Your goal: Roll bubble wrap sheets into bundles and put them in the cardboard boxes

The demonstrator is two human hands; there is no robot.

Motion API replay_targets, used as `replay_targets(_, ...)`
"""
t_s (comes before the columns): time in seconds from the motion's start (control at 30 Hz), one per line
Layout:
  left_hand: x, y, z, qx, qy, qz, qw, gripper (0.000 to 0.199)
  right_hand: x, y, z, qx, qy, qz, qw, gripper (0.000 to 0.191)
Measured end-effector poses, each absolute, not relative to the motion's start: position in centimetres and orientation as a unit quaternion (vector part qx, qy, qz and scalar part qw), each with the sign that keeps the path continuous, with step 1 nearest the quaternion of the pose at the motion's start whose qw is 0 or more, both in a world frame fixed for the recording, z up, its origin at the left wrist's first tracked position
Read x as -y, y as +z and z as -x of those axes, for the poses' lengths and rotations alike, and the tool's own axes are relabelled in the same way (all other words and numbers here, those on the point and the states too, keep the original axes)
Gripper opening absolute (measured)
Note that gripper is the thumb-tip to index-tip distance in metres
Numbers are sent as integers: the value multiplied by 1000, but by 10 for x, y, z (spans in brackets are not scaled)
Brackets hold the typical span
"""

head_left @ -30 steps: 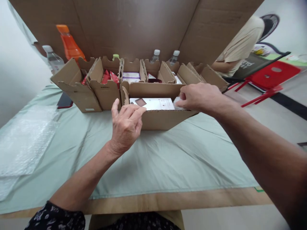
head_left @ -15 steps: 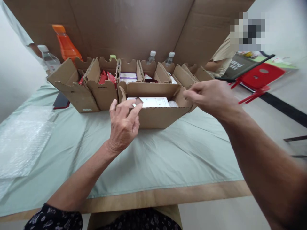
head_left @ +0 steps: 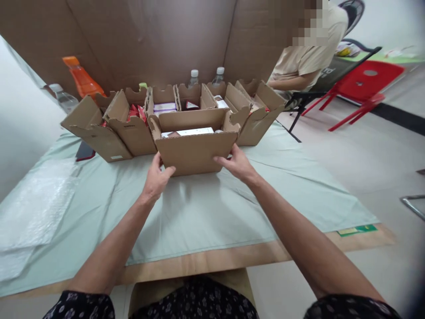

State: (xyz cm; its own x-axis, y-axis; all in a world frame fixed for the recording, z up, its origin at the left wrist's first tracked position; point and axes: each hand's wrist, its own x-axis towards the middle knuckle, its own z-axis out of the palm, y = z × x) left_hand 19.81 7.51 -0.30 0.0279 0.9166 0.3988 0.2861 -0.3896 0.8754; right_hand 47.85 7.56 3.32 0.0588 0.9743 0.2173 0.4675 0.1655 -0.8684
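Note:
An open cardboard box [head_left: 197,153] stands in front of the row of other boxes. Inside it lies a flat white package [head_left: 195,131], partly hidden by the front wall. My left hand [head_left: 157,176] grips the box's left side low down, thumb on the front face and fingers behind the corner. On the opposite side my right hand [head_left: 238,165] grips the lower right corner, its thumb also on the front. Something small and dark red shows by the right fingers, too little to name.
Behind stand several cardboard boxes [head_left: 128,133] with red packets and cartons in them. An orange bottle [head_left: 83,79] and clear bottles [head_left: 219,77] rise further back. Bubble wrap [head_left: 36,204] lies left on the green cloth. A person [head_left: 308,57] sits beyond, near a red chair [head_left: 368,84].
My left hand has come down from the white package to the box's left side. The right hand has moved from the upper right rim to the lower right corner. The view has turned right.

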Motion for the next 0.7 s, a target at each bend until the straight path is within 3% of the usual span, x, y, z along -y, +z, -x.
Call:
replay_targets(0.13, -28, 6, -212, -491, 518, -612, 340, 59, -31, 33, -468, 616, 274, 582, 454, 64)
replay_targets(0.27, 56, 0, -206, -513, 514, -612, 314, 61, 39, 31, -454, 595, 263, 584, 487, 53)
replay_targets(0.37, 99, -4, -184, -572, 529, -565, 272, 64, 58, 30, -427, 604, 288, 562, 487, 57)
replay_targets(0.53, 82, 8, -155, -568, 547, -560, 254, 66, 23, 41, -396, 647, 320, 500, 478, 68)
replay_targets(0.7, 70, 16, -185, -545, 529, -605, 239, 60, 27, 41, -430, 608, 283, 541, 508, 56)
